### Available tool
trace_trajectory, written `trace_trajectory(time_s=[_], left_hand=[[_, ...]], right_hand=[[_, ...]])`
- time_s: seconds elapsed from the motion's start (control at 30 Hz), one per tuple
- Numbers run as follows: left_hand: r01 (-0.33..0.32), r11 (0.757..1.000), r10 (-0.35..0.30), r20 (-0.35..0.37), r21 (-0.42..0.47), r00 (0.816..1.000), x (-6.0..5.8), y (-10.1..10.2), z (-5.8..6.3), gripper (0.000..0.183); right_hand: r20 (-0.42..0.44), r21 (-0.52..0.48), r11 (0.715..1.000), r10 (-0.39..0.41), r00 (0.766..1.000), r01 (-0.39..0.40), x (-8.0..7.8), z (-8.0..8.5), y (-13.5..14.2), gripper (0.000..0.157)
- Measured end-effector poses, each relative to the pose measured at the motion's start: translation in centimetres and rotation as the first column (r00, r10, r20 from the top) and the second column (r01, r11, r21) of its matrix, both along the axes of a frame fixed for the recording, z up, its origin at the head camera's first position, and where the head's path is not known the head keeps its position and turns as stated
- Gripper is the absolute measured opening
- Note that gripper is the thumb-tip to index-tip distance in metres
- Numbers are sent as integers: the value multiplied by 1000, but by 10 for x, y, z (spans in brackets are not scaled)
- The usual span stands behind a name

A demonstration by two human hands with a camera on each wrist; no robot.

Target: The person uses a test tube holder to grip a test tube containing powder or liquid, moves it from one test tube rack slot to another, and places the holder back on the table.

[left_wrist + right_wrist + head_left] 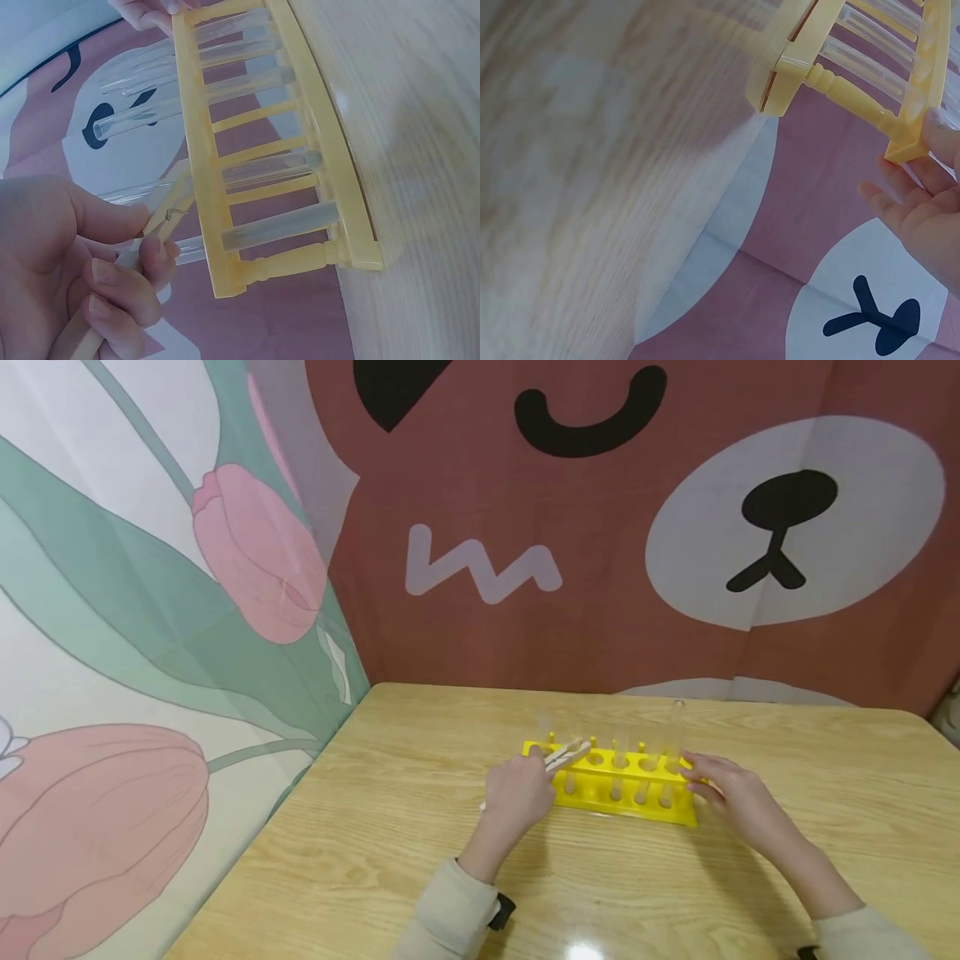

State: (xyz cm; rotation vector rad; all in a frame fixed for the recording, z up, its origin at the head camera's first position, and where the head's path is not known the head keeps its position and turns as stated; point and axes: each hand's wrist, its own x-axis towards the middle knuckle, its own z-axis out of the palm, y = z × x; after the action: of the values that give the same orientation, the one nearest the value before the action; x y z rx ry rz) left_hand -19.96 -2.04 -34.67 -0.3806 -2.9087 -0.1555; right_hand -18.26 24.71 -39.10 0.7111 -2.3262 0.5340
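A yellow test tube rack stands on the table with several clear test tubes in its holes. My left hand grips a wooden test tube clamp with a small metal spring, thumb and fingers around its handles. The tip of the clamp lies over the left part of the rack and overlaps a tube there in the left wrist view. At the rack's right end, my right hand pinches the end of the upper shelf, thumb on one side and fingertips on the other.
The wood-grain table spreads around the rack. Behind it hangs a brown cloth with a bear drawing, and a tulip-patterned cloth closes off the left side.
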Motion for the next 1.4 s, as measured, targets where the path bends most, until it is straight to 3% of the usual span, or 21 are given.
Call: trace_trajectory(time_s=[0.5,0.93,1.4], left_hand=[[-42,999,42,-9,10,999,1,0,7,37],[-27,999,28,-63,23,998,3,0,7,32],[-16,999,17,-55,30,998,5,-1,9,39]], right_hand=[[-7,1,1000,-4,1000,4,-1,1,-1,37],[8,-1,1000,-16,1000,16,2,-2,0,34],[-22,-5,1000,-23,1000,23,-3,-7,4,33]])
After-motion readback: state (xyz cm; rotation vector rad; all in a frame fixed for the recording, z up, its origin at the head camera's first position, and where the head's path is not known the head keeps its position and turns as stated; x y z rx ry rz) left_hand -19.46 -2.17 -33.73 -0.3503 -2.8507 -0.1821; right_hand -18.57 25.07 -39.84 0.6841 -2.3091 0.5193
